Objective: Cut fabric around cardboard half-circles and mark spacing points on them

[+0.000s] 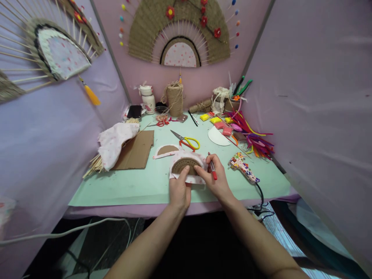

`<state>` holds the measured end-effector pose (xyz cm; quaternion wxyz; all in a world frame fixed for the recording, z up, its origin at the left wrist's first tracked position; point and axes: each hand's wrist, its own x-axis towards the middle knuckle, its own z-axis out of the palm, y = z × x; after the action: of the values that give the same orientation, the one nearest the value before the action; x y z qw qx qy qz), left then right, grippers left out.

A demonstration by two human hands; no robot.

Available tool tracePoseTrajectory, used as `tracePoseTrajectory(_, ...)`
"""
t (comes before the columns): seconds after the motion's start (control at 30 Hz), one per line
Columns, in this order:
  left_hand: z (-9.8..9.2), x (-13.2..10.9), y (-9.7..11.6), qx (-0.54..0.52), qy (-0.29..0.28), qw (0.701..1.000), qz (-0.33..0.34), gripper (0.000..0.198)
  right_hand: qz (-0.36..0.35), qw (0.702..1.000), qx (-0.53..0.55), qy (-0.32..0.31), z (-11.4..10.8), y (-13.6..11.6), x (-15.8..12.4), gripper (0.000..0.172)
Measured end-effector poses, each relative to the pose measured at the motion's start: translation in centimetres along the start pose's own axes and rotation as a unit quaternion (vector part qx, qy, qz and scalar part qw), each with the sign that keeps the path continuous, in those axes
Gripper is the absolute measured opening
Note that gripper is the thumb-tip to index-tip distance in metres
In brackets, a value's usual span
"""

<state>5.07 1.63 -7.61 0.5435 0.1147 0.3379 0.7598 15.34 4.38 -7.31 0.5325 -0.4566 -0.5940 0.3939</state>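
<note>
My left hand (179, 190) presses its thumb and fingers on the near edge of a semicircular cardboard piece (183, 164) that lies on white patterned fabric (188, 179) on the mint-green table mat (130, 186). My right hand (216, 178) holds a red marker (212, 168) between its fingers, and its fingertips pinch the fabric at the cardboard's right side. Both hands are closed.
Scissors (187, 142) with yellow and orange handles lie just behind, beside another fabric-edged cardboard semicircle (166, 150). A patterned glue gun (243, 166) lies at the right with its cord. Cardboard sheet (136, 150), fabric bundle and sticks sit left. Twine spool (175, 99), pipe cleaners (252, 137) stand at the back.
</note>
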Motion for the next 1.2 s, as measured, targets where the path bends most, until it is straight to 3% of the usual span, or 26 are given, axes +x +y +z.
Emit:
tracePoseTrajectory(0.6,-0.8,-0.7,-0.4,0.019,-0.034,0.998,-0.046,0.042,0.148,0.978,0.143,-0.015,-0.9,1.2,1.3,0.044)
tracePoseTrajectory(1.2,-0.6,-0.7,-0.4,0.031,-0.034,0.998,-0.051,0.047,0.166,0.977,0.132,-0.014,-0.8,1.4,1.7,0.045)
